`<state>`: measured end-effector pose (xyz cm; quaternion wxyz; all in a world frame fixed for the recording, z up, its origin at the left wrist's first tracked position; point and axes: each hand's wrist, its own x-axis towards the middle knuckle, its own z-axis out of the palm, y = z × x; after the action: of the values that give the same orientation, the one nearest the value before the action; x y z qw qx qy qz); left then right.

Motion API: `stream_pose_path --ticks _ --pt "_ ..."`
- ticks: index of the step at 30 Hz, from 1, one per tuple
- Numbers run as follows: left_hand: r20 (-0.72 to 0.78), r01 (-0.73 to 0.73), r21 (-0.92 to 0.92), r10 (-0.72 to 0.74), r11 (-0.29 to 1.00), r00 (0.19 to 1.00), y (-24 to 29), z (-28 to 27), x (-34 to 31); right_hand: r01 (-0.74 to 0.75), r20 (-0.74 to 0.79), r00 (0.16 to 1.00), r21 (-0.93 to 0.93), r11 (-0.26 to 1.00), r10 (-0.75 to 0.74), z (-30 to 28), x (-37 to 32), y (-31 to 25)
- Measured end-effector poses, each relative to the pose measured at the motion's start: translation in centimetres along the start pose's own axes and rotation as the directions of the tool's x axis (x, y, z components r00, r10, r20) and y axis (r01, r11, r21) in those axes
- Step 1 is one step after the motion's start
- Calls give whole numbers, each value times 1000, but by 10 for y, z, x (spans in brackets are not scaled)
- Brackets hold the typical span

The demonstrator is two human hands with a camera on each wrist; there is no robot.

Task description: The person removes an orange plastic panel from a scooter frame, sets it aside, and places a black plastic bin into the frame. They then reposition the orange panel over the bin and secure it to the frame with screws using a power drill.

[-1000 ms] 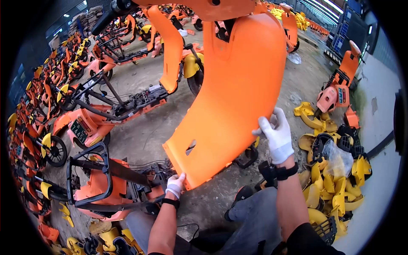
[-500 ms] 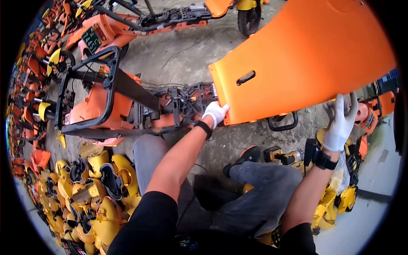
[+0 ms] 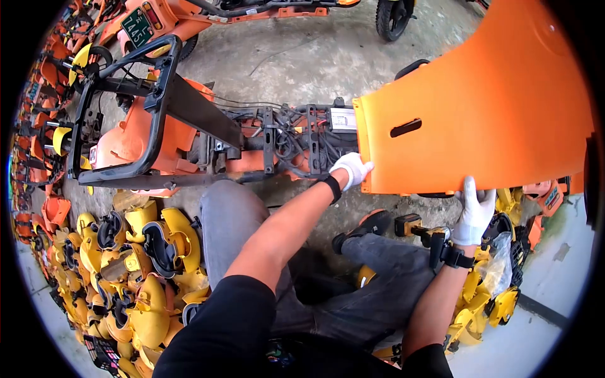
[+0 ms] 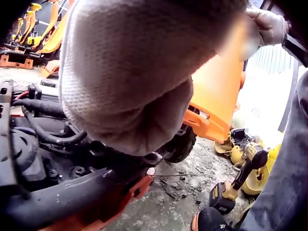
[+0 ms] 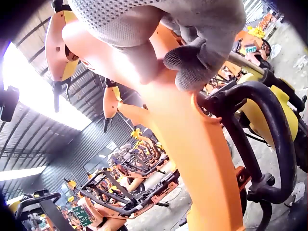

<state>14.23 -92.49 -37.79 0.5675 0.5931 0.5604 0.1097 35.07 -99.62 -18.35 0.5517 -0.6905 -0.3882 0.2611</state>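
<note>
A large curved orange scooter panel (image 3: 454, 138) with a slot near its narrow end is held over the right side of a stripped scooter frame (image 3: 252, 151). My left hand (image 3: 351, 170), in a white glove, pinches the panel's near left corner, beside the exposed wiring and a silver box (image 3: 343, 119). The gloved right hand (image 3: 476, 211) grips the near edge farther right. The right wrist view shows the right hand's fingers (image 5: 192, 67) curled at the panel's surface. Close up in the left wrist view, the left hand (image 4: 125, 77) covers part of the panel.
Yellow plastic covers (image 3: 148, 302) lie heaped at the lower left, with more yellow parts (image 3: 469, 315) at the right. A cordless power tool (image 4: 240, 178) stands on the floor beside my shoe. A second scooter with a green plate (image 3: 137, 27) is beyond the frame.
The head view has tilted down and shifted. The panel's narrow end has swung level, and its edge now stands close by the frame's wiring and silver box. Both hands stay at the panel.
</note>
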Motion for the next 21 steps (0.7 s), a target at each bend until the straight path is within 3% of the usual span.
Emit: stream_pose_path --ticks 8,13,21 --pt "1 82 129 -83 988 997 26 -3 5 59 -18 998 -17 998 -59 -1 6 8" --pt "34 4 269 -14 963 999 32 -4 10 62 -35 997 -75 995 -65 -3 13 9" --pt "-40 -5 296 18 955 999 28 8 21 56 -26 998 -68 996 -58 -8 18 18"
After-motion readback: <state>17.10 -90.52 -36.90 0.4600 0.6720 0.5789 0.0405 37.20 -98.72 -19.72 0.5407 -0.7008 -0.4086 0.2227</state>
